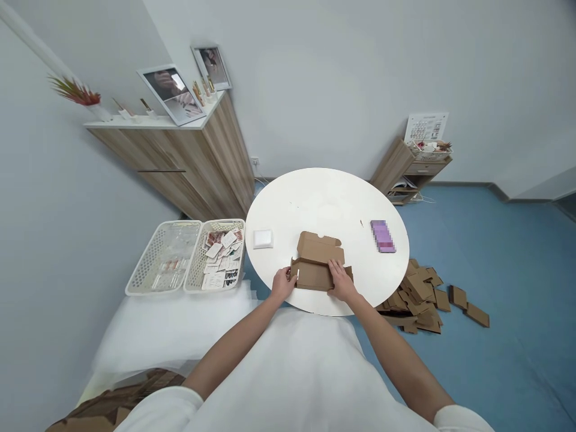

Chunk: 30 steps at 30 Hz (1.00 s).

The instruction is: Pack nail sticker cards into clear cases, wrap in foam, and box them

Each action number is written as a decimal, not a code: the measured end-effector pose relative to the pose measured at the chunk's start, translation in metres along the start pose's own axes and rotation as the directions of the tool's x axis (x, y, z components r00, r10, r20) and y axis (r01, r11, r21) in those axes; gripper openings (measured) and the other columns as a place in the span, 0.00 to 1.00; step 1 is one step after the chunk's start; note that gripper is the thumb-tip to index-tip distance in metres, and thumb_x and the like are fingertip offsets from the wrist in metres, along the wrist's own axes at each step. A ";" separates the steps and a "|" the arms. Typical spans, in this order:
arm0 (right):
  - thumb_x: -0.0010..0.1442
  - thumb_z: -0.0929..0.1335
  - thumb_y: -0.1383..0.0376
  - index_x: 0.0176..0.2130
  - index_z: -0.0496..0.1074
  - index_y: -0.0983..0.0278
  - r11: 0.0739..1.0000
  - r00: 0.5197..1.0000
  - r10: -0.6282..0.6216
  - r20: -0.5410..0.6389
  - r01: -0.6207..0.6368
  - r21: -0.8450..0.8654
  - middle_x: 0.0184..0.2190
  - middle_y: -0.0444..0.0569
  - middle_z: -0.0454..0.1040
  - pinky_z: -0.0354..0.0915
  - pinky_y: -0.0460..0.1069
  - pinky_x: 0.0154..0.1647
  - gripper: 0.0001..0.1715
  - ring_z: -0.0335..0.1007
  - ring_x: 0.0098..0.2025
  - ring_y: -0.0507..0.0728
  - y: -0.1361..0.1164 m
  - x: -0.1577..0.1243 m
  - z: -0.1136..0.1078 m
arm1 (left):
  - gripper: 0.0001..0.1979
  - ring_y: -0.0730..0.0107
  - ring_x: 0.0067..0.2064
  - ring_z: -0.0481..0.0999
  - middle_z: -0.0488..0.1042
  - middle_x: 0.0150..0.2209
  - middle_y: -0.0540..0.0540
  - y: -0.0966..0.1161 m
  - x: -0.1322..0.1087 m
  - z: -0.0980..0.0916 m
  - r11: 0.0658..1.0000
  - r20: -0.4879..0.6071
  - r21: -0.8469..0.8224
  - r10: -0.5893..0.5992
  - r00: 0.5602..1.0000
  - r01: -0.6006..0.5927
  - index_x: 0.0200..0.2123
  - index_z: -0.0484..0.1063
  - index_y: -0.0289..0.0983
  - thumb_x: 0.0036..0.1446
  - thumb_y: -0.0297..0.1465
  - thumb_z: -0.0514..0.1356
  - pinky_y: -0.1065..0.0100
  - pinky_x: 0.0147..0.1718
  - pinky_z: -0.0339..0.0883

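A brown cardboard box (pixel 314 275), partly folded, lies near the front edge of the round white table (pixel 321 198). Its lid (pixel 317 247) is up and tilted away from me, with a notch in the far edge. My left hand (pixel 283 284) grips the left side wall, the thumb close to the corner. At the opposite end, my right hand (pixel 342 281) holds the right side, fingers reaching over into the box and thumb by the front edge. A small side flap shows beside the right fingers. Inside the box I see only bare cardboard.
Left on the table sits a white packet (pixel 263 239); a purple pixelated item (pixel 383 236) lies right. Two white baskets (pixel 188 288) stand left, one holding cards. Flat boxes (pixel 416 297) are heaped on the floor at right. Cabinets (pixel 225 150) stand behind.
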State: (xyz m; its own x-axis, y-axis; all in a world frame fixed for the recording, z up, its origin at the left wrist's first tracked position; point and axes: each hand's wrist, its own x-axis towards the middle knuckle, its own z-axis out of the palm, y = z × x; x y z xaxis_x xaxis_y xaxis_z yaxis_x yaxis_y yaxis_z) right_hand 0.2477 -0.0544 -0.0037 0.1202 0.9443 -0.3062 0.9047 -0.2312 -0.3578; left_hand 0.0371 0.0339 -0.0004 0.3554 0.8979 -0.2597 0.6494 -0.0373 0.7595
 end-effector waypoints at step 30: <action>0.33 0.72 0.50 0.60 0.24 0.62 0.992 0.986 -0.031 0.165 0.050 -0.112 0.63 0.55 0.26 0.41 0.61 0.57 0.73 0.18 0.63 0.65 -0.020 -0.016 -0.009 | 0.13 0.54 0.41 0.71 0.71 0.39 0.35 0.010 0.005 0.003 0.893 0.207 0.449 -0.115 0.972 0.010 0.42 0.57 0.33 0.52 0.25 0.48 0.62 0.34 0.60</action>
State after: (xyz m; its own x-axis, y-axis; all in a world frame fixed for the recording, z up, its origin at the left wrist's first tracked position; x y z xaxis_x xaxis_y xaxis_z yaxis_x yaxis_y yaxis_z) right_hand 0.2316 -0.0627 0.0156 0.0226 0.8995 -0.4363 0.9497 -0.1557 -0.2717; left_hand 0.0474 0.0367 0.0039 0.4101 0.7859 -0.4628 0.8856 -0.2219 0.4080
